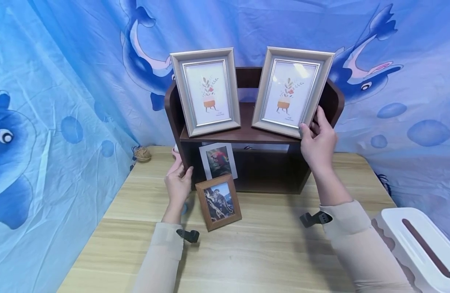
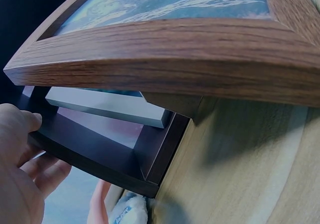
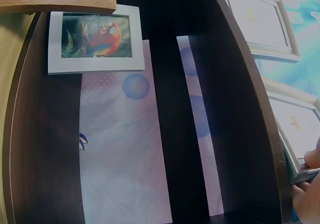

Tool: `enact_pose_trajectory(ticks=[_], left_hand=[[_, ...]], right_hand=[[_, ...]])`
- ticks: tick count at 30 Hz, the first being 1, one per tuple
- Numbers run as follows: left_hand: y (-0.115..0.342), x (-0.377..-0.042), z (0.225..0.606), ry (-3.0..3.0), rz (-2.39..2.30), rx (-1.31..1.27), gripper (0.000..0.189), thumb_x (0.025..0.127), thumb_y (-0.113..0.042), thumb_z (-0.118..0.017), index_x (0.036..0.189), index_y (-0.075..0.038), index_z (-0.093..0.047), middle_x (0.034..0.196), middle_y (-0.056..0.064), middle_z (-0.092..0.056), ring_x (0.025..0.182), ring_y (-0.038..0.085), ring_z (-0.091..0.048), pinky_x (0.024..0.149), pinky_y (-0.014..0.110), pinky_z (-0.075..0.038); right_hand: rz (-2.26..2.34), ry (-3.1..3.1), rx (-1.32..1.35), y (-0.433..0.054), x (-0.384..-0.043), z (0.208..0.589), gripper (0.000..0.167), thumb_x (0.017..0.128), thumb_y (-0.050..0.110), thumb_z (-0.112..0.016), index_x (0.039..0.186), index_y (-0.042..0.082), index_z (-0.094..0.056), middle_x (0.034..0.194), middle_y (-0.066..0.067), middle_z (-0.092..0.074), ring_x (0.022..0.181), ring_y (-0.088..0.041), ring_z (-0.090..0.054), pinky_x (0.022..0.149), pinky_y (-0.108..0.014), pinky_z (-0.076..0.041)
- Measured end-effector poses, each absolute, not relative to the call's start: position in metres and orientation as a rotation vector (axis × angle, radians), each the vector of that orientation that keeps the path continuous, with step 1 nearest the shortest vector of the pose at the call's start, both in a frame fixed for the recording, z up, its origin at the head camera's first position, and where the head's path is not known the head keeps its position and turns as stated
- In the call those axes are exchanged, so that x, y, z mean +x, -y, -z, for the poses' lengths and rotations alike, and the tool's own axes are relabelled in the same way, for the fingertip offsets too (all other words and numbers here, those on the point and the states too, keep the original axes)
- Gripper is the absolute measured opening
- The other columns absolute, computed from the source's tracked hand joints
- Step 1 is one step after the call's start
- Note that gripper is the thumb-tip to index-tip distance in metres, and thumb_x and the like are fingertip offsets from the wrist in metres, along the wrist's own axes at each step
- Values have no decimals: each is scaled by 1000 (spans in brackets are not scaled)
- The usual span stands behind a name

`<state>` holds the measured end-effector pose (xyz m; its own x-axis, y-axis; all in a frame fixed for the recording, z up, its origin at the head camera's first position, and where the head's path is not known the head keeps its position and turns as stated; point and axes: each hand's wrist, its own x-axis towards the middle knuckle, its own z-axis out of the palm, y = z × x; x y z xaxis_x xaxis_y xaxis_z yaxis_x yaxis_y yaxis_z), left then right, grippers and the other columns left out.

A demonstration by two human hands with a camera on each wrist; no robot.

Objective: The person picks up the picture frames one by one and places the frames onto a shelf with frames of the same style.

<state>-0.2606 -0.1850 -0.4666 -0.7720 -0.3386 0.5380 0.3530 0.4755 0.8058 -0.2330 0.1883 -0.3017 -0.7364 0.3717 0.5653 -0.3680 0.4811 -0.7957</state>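
Observation:
A dark brown desk shelf (image 1: 210, 135) stands on the table, and two beige picture frames with plant prints lean on its upper board. My right hand (image 1: 322, 142) pinches the lower right corner of the right beige frame (image 1: 293, 126). The left beige frame (image 1: 209, 131) stands apart from it, tilted outward. At the shelf's left side panel, my left hand (image 1: 179, 185) grips the front edge, thumb on one side and fingers on the other (image 2: 55, 176). A white frame with a parrot picture (image 3: 95, 65) stands in the lower compartment. Before it stands a brown wooden frame (image 1: 220, 224).
A white tissue box (image 1: 411, 228) is at the table's right. A ball of twine (image 1: 142, 154) lies at the back left. Something pink (image 1: 175, 158) stands beside the shelf's left side. Blue cloth (image 1: 82, 81) with dolphins hangs behind the wooden table (image 1: 265, 244).

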Motion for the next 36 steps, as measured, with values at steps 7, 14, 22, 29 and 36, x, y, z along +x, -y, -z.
enact_pose_trajectory(ticks=[7,14,22,29,36], left_hand=[[185,-259,466,2055,1364,-3,20,89,-2,-75,109,4,-76,100,23,-73,90,34,-74,73,15,-57],[185,-260,465,2040,1387,-5,22,89,-1,-75,110,5,-75,99,26,-72,92,36,-74,72,10,-54],[183,-258,465,2047,1352,0,21,88,-1,-76,108,5,-76,101,23,-73,91,35,-74,74,19,-58],[182,-258,465,2043,1393,-1,22,89,-1,-75,110,5,-75,99,26,-72,92,35,-73,73,10,-54],[184,-256,464,2046,1361,11,21,88,-2,-77,108,5,-76,96,26,-72,88,35,-74,70,13,-56]], right_hand=[[-1145,2001,-25,-184,-233,310,50,99,2,-60,148,5,-50,137,-17,-61,122,-23,-62,97,-30,-55],[-1101,1990,-14,-183,-229,315,57,94,6,-70,147,1,-50,136,-21,-59,120,-28,-64,99,-42,-54],[-1104,1946,96,-184,-223,326,64,89,10,-75,146,-3,-48,142,-20,-54,130,-27,-55,109,-36,-47],[-1115,1898,214,-188,-211,337,65,89,7,-74,146,-5,-46,143,-20,-53,131,-25,-54,112,-30,-42],[-1103,1891,332,-194,-194,353,64,87,4,-73,146,-3,-48,146,-19,-52,133,-30,-50,113,-27,-40]])
